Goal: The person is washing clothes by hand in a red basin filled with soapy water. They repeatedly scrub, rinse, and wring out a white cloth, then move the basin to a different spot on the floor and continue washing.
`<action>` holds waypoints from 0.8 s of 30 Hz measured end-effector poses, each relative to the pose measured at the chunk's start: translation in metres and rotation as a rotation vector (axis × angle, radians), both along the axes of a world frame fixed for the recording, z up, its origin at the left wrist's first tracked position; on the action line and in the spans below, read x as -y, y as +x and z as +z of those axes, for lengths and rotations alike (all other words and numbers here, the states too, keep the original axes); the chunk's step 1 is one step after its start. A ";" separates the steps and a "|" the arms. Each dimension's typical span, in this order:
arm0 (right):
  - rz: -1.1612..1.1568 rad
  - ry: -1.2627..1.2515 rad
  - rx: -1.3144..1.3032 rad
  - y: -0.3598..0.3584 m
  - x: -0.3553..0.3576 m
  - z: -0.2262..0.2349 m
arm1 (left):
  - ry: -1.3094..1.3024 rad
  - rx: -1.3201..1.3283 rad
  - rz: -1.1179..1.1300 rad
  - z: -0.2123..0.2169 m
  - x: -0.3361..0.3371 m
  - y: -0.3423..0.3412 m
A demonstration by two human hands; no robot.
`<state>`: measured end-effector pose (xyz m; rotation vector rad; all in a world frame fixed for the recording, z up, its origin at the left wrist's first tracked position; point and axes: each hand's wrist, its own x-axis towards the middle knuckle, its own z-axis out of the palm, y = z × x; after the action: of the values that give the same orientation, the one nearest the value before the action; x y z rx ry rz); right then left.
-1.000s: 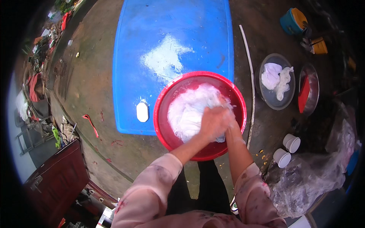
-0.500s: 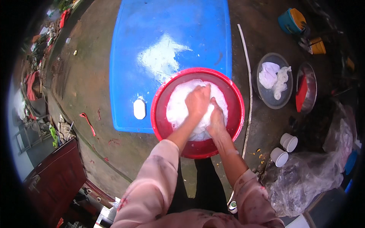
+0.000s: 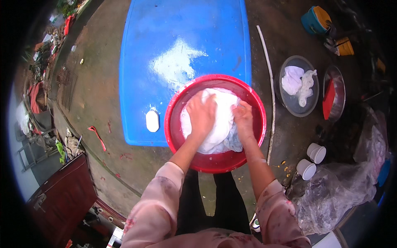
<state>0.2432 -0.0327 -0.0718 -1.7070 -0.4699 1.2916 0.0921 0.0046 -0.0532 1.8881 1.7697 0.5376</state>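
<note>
A wet white cloth point(image 3: 221, 124) lies bunched in a red basin point(image 3: 257, 140), which stands at the near right corner of a blue tabletop point(image 3: 144, 49). My left hand point(image 3: 202, 118) rests on the cloth's left part with fingers spread and slightly blurred. On the right side of the basin, my right hand point(image 3: 244, 118) is closed on the cloth's edge, its fingers curled. Paler, bluish folds of fabric show low in the basin between my wrists. A white oval bar point(image 3: 152, 121), which looks like soap, lies on the tabletop left of the basin.
Right of a long white pipe point(image 3: 268, 74) stands a grey basin point(image 3: 285, 101) holding white cloths, beside a metal basin point(image 3: 340, 99) with a red object. Two white buckets point(image 3: 306, 169) and clear plastic sheeting point(image 3: 326, 198) lie nearer. A dark red door point(image 3: 62, 194) is at lower left.
My hands, close together over the cloth before, have moved apart. The left went left and its fingers spread; the right moved slightly right and up. The cloth now looks smoother and more opened out.
</note>
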 end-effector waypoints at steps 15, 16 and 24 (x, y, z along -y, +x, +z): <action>-0.165 -0.232 -0.552 0.042 0.006 -0.061 | -0.014 0.205 -0.245 0.017 0.019 0.067; -0.180 -0.142 -0.750 0.034 0.011 -0.062 | 0.013 0.250 -0.308 0.022 0.028 0.064; -0.065 -0.165 -0.748 -0.022 -0.008 -0.001 | 0.085 0.097 -0.037 0.004 0.039 0.052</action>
<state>0.2208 -0.0243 -0.0733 -1.2187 0.1335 1.8251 0.1446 -0.0341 -0.0493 1.9137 1.6707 0.6890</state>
